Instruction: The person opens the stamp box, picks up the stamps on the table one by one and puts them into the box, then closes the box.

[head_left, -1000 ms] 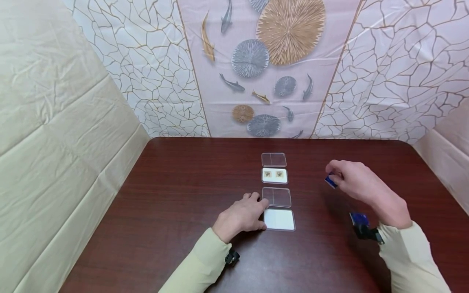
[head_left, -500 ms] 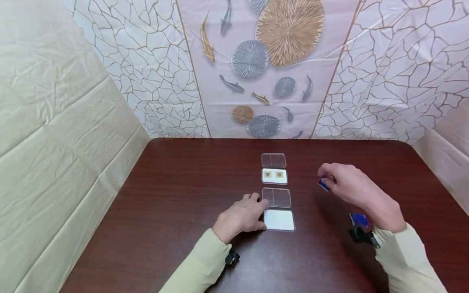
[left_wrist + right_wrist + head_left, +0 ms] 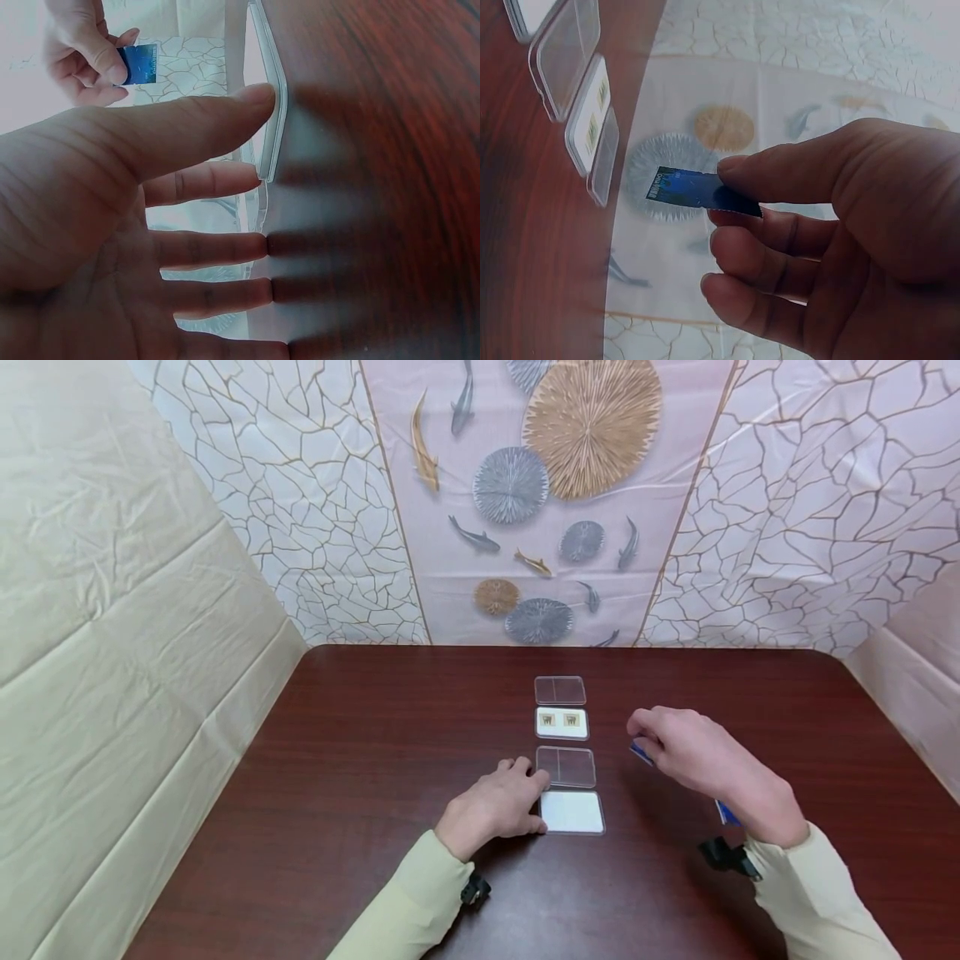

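Between thumb and index finger, my right hand (image 3: 693,752) pinches a small blue postage stamp (image 3: 694,189) with perforated edges, held above the table right of the cases. The near flat case has a white base (image 3: 572,812) and a clear lid (image 3: 576,767) folded back behind it. My left hand (image 3: 491,802) rests at that case's left side, fingers outstretched with tips down on the table; thumb and index finger touch its edge. Farther back lies a similar opened case (image 3: 562,723) bearing two small tan stamps, its clear lid (image 3: 559,690) behind it.
Another blue stamp-like piece (image 3: 726,813) lies on the dark brown table (image 3: 360,760), partly hidden by my right forearm. A patterned cloth (image 3: 540,510) hangs along the table's back edge, and pale cloth (image 3: 135,610) stands on the left.
My right hand has moved left and slightly nearer with the blue stamp, closer to the cases. Its forearm now covers more of the other blue piece. My left hand stays in place.
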`<control>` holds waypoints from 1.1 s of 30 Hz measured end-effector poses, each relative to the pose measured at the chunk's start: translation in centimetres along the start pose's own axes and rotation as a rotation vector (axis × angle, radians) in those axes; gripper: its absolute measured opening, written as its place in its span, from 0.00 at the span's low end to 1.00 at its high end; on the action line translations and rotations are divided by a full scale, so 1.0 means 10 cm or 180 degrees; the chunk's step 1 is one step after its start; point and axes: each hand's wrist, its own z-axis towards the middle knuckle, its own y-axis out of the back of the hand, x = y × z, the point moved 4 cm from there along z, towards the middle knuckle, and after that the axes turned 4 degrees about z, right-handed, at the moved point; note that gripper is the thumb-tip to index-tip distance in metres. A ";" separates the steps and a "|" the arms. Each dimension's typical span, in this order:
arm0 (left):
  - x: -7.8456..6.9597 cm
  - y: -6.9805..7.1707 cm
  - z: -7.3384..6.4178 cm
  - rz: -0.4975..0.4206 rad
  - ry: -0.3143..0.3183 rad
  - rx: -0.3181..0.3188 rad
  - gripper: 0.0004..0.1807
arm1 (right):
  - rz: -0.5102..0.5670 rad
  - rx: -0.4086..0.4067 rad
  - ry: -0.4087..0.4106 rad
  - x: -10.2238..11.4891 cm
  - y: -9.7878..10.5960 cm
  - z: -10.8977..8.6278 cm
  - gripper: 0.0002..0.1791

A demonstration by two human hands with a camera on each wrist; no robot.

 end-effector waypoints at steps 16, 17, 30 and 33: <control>0.00 0.01 -0.01 -0.0006 0.0015 0.0001 0.21 | 0.0014 -0.0061 0.0342 0.26 -0.12 0.00 0.10; 0.00 0.01 -0.01 -0.0004 0.0014 0.0000 0.21 | 0.0054 -0.0048 0.0359 0.27 -0.12 0.01 0.10; -0.01 0.01 0.00 0.0026 0.0068 0.0032 0.24 | 0.0996 0.0602 0.0082 0.30 -0.35 0.07 0.07; -0.01 0.01 0.00 0.0062 0.0077 0.0030 0.25 | 0.1179 0.0767 -0.0020 0.32 -0.43 0.09 0.07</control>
